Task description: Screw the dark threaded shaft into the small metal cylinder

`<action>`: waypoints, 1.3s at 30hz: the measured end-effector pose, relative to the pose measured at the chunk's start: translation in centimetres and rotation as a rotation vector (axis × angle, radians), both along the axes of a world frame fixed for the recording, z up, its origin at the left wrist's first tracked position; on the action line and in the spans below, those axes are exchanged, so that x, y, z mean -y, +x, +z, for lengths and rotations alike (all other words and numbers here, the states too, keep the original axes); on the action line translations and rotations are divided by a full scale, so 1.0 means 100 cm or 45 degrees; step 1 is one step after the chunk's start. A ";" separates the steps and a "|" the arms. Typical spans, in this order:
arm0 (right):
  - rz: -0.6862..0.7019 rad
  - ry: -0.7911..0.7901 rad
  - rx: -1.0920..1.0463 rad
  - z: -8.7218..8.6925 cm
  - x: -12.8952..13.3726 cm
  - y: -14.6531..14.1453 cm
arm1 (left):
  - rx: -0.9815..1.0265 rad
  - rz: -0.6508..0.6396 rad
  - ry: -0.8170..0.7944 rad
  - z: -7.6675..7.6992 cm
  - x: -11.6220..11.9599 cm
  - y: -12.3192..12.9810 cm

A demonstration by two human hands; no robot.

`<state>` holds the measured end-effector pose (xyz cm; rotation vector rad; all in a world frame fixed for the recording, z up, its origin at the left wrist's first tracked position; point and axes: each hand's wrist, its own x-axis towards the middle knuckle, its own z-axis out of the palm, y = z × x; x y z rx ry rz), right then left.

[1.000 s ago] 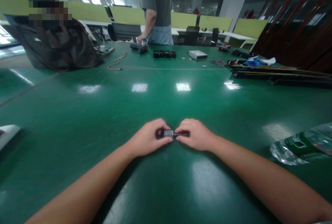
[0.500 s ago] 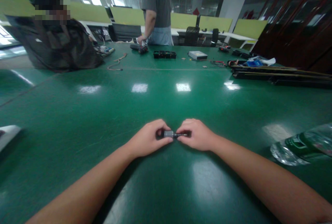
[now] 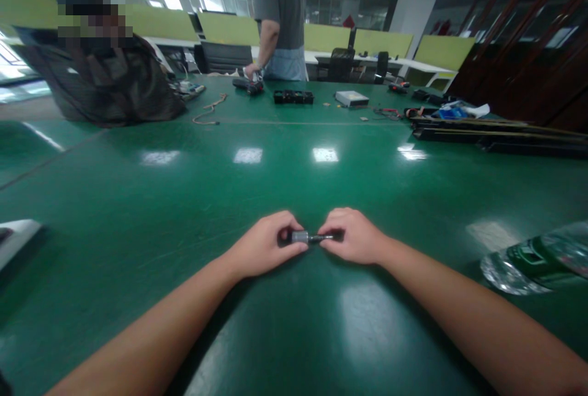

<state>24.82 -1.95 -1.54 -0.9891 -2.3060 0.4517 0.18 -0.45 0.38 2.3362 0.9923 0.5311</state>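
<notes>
Between my two hands lies a small grey cylinder [image 3: 300, 237] with a thin dark metal shaft [image 3: 316, 239] pointing right, close above the green table [image 3: 294, 188]. My left hand [image 3: 266, 244] is closed round the cylinder's left end, thumb and fingers on either side of it. The thumb and fingertips of my right hand [image 3: 353, 237] pinch the far end of the shaft, whose tip is partly hidden by the fingers. A short gap separates the hands, with part of the shaft showing in it.
A clear bottle [image 3: 537, 261] lies at the right. A white object [image 3: 18, 240] sits at the left edge. Further back are a dark bag [image 3: 114, 84], a black part [image 3: 293, 97], a grey box [image 3: 351, 99], long dark strips [image 3: 496, 133] and a standing person [image 3: 280, 22].
My right hand has shifted slightly right, away from my left hand, and more of the shaft shows between them. My left hand still holds the cylinder.
</notes>
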 end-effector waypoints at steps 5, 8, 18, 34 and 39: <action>-0.010 -0.005 0.014 0.002 -0.001 0.006 | -0.005 0.004 0.004 0.000 0.001 0.000; -0.007 -0.019 0.029 0.003 -0.002 0.008 | -0.003 0.006 -0.001 -0.001 0.001 0.000; -0.019 -0.047 0.109 0.009 -0.004 0.016 | 0.008 0.005 -0.011 0.000 0.001 -0.001; 0.001 -0.094 0.048 0.007 -0.005 0.018 | 0.008 0.007 -0.011 0.001 0.001 0.000; 0.095 -0.138 -0.059 0.009 0.002 0.010 | 0.007 0.004 -0.005 0.001 0.001 0.000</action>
